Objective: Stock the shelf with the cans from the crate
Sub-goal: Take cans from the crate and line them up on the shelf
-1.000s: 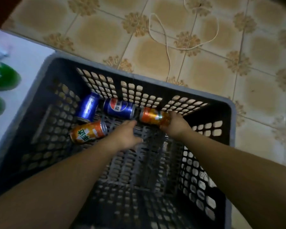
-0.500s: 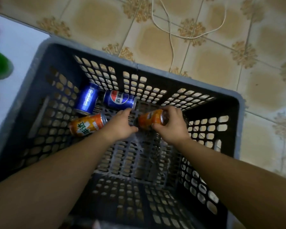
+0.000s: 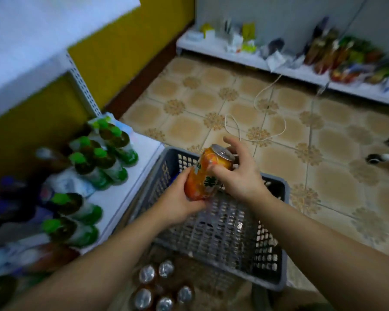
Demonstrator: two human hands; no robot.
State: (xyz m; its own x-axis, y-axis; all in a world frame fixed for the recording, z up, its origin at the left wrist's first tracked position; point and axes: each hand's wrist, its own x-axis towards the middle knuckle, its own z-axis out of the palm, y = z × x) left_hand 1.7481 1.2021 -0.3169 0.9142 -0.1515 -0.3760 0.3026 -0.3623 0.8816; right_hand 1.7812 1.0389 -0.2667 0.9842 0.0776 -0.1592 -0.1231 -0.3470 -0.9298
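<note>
An orange soda can [image 3: 206, 173] is held tilted above the grey plastic crate [image 3: 276, 274], its silver top pointing up and away. My left hand [image 3: 180, 203] cups the can's base from below. My right hand [image 3: 238, 173] grips its upper side, thumb across the label. The crate's inside is largely hidden by my arms; I cannot see other cans in it. The white shelf [image 3: 126, 189] stands to the left of the crate, carrying bottles.
Green-capped bottles [image 3: 103, 160] lie in rows on the left shelf. Several cans with silver tops [image 3: 157, 286] stand on the floor near the crate's front. A white cord [image 3: 263, 122] trails over the tiled floor. A low white shelf [image 3: 285, 70] with packets runs along the far wall.
The orange can has come up out of the crate, and my left hand has joined my right on it. My view has swung up from the crate bottom toward the shelves and floor.
</note>
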